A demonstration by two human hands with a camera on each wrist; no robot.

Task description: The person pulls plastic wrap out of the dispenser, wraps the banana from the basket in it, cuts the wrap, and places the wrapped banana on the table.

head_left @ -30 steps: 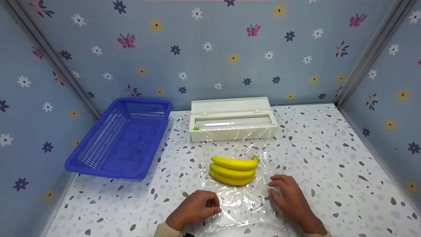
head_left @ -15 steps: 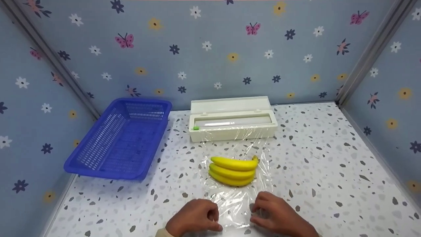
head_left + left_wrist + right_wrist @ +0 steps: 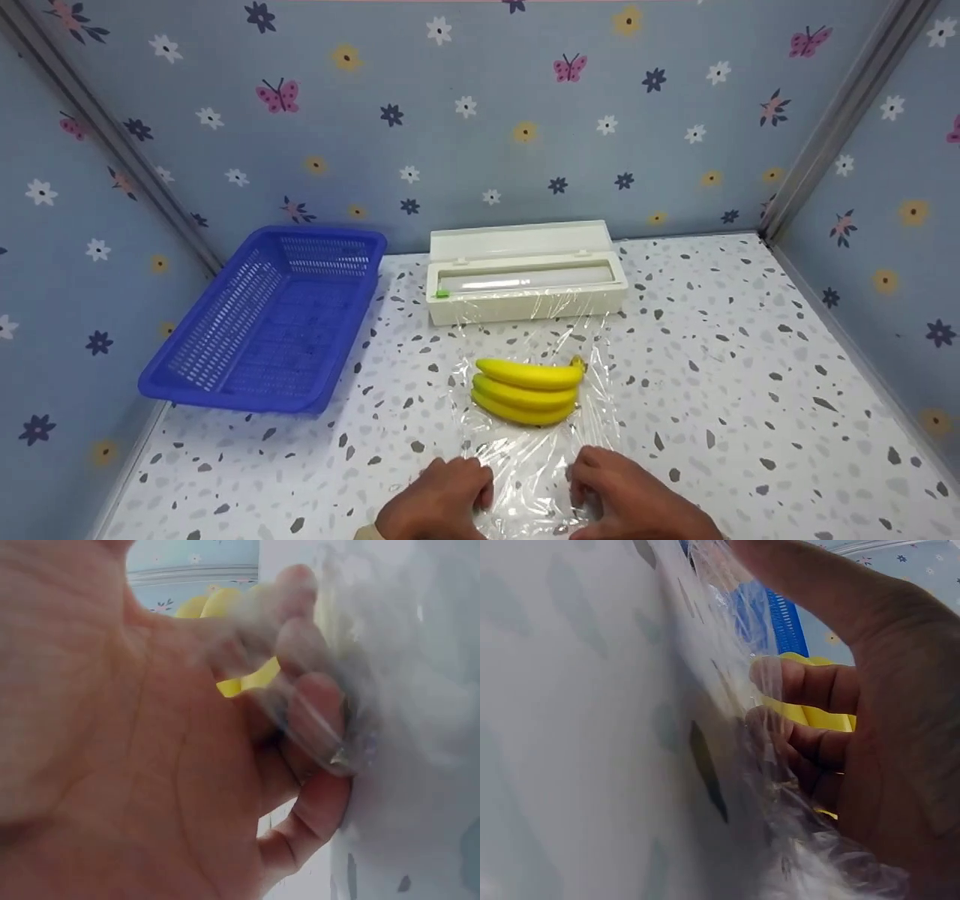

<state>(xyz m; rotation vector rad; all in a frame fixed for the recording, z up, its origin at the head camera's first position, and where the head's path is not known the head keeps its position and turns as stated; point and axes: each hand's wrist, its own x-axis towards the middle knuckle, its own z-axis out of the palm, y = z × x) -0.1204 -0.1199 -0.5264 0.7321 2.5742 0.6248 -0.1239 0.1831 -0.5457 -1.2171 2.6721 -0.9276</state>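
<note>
A sheet of clear cling film (image 3: 529, 469) runs from the white dispenser box (image 3: 525, 307) toward me over the speckled table. On it lies a bunch of yellow bananas (image 3: 526, 394), stem to the right. My left hand (image 3: 435, 501) curls its fingers at the film's near left side; film drapes across those fingers (image 3: 319, 709) in the left wrist view. Opposite it, my right hand (image 3: 637, 501) has curled fingers at the right side, with crinkled film (image 3: 769, 757) along their tips in the right wrist view. Both thumbs are partly cut off by the frames.
A blue plastic basket (image 3: 285, 330) stands on the left of the table. The dispenser's lid (image 3: 517, 238) is raised, showing the roll (image 3: 525, 280) inside and a green slider (image 3: 442, 294) at its left end. Flower-patterned walls (image 3: 525, 97) enclose the back and sides.
My right hand has come left and nearer to me, onto the film's near right side. My left hand has shifted slightly toward me. The bananas, dispenser and basket have stayed put.
</note>
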